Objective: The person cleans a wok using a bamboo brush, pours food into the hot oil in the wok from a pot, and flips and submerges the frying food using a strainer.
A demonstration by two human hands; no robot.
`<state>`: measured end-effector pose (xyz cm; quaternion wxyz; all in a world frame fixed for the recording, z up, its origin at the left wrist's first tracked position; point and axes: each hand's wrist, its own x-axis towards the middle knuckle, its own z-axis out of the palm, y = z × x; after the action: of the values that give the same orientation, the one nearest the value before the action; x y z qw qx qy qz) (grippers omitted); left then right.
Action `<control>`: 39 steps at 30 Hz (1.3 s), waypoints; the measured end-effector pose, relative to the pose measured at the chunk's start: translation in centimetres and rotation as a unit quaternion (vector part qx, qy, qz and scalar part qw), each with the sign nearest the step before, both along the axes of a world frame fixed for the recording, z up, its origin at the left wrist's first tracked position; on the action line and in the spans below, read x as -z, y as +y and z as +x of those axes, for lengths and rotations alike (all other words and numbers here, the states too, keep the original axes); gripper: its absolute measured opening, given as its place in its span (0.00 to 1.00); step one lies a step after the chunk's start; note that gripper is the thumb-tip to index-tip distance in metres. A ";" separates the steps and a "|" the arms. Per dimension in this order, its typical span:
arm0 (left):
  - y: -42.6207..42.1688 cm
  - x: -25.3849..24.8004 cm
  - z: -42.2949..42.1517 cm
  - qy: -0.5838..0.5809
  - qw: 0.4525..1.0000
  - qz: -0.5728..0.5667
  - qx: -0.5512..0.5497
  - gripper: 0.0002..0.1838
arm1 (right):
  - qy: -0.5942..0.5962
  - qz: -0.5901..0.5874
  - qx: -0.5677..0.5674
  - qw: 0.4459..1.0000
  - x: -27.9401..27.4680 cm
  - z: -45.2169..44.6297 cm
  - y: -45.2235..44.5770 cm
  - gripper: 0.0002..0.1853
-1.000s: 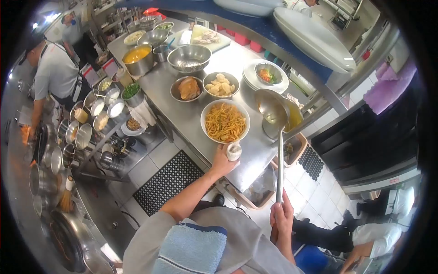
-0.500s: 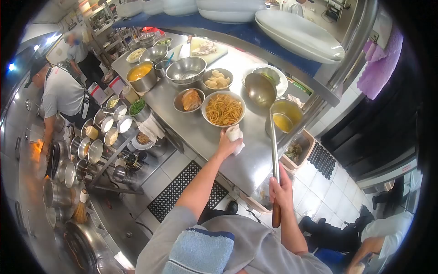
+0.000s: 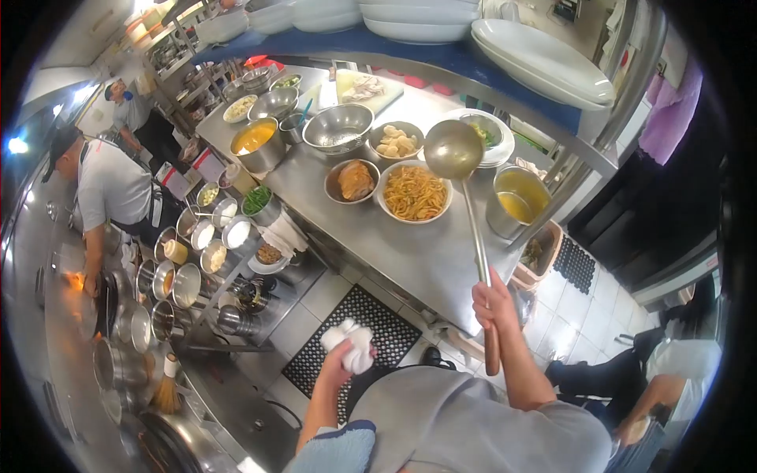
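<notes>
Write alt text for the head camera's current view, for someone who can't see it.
A person's right hand holds a long-handled ladle over a metal counter, near a bowl of noodles, while the left hand holds a white cloth. At picture left, a co-worker leans near a flame.

White tiled floor (image 3: 552,315) surrounds perforated black mats (image 3: 353,335).

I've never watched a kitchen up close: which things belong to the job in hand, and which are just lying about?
Likely in use:
ladle, in the right hand
white cloth, in the left hand
noodles, near the ladle

Likely just about:
oval plates on the shelf
purple cloth, hanging
straw brush
</notes>
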<state>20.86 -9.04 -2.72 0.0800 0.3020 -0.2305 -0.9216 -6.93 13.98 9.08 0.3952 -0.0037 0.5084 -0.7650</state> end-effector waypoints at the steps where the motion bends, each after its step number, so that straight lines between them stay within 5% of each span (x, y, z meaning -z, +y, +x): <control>1: -0.7 -0.4 2.1 0.009 1.000 -0.003 -0.014 0.31 | -0.065 -0.120 -0.067 0.988 -1.1 0.3 -0.4 0.27; 5: -3.3 -1.1 9.2 -0.021 0.993 -0.021 -0.111 0.31 | -0.245 -0.280 -0.231 0.899 -1.8 4.5 -3.4 0.23; 9: -6.8 0.0 14.8 0.011 0.983 0.014 -0.184 0.28 | -0.264 -0.151 -0.430 0.850 -3.0 12.2 -11.3 0.24; 12: -8.6 -2.2 17.8 0.005 0.982 -0.081 -0.173 0.27 | -0.209 -0.082 -0.589 0.776 -1.7 18.8 -19.6 0.26; 18: -8.2 -4.0 25.9 -0.028 0.926 -0.096 -0.365 0.29 | -0.239 -0.104 -0.793 0.550 -1.9 31.8 -36.0 0.26; 21: -6.3 -5.1 30.3 -0.007 0.884 -0.078 -0.462 0.33 | -0.228 -0.143 -0.847 0.459 -8.5 40.4 -44.6 0.26; 22: -6.1 -5.7 31.1 -0.010 0.877 -0.070 -0.476 0.34 | -0.318 -0.228 -0.852 0.347 -8.9 45.3 -48.6 0.20; 23: -5.7 -6.0 32.2 -0.012 0.860 -0.064 -0.507 0.34 | -0.280 -0.282 -0.849 0.349 -11.8 48.7 -50.8 0.20; 25: -4.0 -4.0 36.0 0.011 0.840 -0.080 -0.537 0.28 | -0.181 -0.343 -0.784 0.485 -17.8 54.5 -51.6 0.20; 26: -3.7 -5.4 36.5 -0.060 0.804 -0.068 -0.588 0.24 | -0.121 -0.252 -0.786 0.551 -18.7 57.6 -51.8 0.18; 27: -4.0 -9.6 36.7 -0.164 0.761 -0.046 -0.626 0.23 | -0.150 -0.277 -0.798 0.514 -17.0 59.9 -52.0 0.17; 29: -2.4 -9.4 38.1 -0.176 0.679 -0.048 -0.711 0.25 | -0.155 -0.249 -0.822 0.488 -12.6 63.7 -52.4 0.34; 32: -2.7 -10.0 39.8 -0.196 0.512 -0.085 -0.832 0.28 | -0.023 -0.251 -0.853 0.457 -9.8 70.1 -56.0 0.31; 34: -2.8 -9.6 40.6 -0.176 0.491 -0.059 -0.851 0.32 | -0.048 -0.222 -0.864 0.450 -10.8 77.8 -61.3 0.24; 36: -4.1 -9.0 41.3 -0.276 0.474 -0.074 -0.833 0.33 | 0.117 -0.220 -0.908 0.338 -9.9 87.8 -68.0 0.17; 39: -6.1 -10.8 40.9 -0.460 0.423 -0.083 -0.776 0.34 | 0.526 -0.225 -0.803 0.169 -9.1 101.0 -70.5 0.06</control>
<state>61.72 -15.11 8.08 0.6679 0.7242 0.0238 -0.1700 94.10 -56.55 18.19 0.4122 -0.9001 0.1187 0.0758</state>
